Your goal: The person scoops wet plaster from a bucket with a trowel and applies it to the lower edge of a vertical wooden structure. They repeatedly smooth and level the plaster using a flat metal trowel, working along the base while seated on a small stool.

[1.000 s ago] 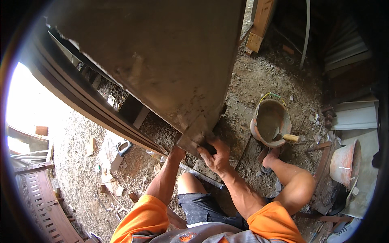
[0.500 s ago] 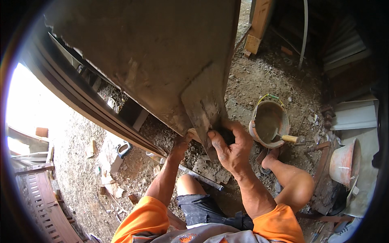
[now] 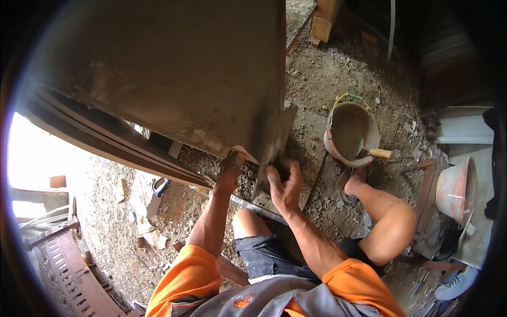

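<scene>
Rubble and loose gravel cover the ground of a half-built place, with a grey plastered wall filling the view from ten to twelve o'clock and dark rails running below it toward nine. At the centre the right hand is closed round the handle of a trowel, fingers curled and thumb up; the handle itself is mostly hidden in the fist. The blade rises from that hand toward twelve o'clock, its long axis running nearly straight up the picture with a slight lean to one, and its flat face seems to lie against the wall's right edge, though the dark blade makes the contact hard to read. The left hand sits just beside it at nine o'clock, pressed up under the wall's lower corner; whether it grips anything or only braces there I cannot tell. The right hand is thus the one on the tool, the left nearer the wall's bottom edge. At two o'clock from the hands stands a bucket with a wooden-handled tool resting in it, near the person's bare foot. A clay-coloured basin sits at three.
</scene>
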The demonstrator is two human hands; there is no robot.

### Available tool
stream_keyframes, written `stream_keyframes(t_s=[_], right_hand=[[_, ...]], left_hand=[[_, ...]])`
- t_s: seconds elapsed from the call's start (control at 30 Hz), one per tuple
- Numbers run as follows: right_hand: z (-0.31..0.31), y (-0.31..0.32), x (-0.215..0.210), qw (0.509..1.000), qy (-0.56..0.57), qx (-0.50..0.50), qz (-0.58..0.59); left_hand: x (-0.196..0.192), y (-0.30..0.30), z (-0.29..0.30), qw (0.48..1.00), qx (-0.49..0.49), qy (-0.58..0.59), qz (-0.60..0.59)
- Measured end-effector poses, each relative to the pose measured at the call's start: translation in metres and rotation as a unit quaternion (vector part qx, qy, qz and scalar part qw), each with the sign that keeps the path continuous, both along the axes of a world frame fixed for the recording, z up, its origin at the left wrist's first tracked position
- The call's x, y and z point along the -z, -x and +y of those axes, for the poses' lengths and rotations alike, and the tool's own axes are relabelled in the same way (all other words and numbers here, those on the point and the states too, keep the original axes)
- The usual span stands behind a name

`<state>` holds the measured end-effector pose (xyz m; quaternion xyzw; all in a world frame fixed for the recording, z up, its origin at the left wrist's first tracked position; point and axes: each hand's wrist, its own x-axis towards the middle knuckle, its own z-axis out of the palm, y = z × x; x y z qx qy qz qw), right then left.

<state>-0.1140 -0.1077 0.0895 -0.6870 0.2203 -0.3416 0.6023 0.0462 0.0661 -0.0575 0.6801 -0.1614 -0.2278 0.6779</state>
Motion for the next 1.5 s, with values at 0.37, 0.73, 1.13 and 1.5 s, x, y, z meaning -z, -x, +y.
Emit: stream_keyframes(t_s=[0.37, 0.73, 1.13, 1.5], right_hand=[[0.022, -0.024, 0.031, 0.984, -0.129, 0.029, 0.122], [0.031, -0.031, -0.043, 0.999, -0.046, 0.012, 0.021], [0.018, -0.025, -0.030, 0.856, -0.505, -0.103, -0.027], [0.011, -0.009, -0.003, 0.834, -0.548, -0.072, 0.002]], left_hand=[[-0.063, 0.013, -0.020, 0.974, -0.072, -0.075, 0.203], [-0.056, -0.004, -0.006, 0.980, 0.016, -0.063, 0.188], [-0.049, 0.002, -0.010, 0.976, 0.034, -0.009, 0.215], [-0.052, 0.007, -0.010, 0.966, -0.018, -0.082, 0.243]])
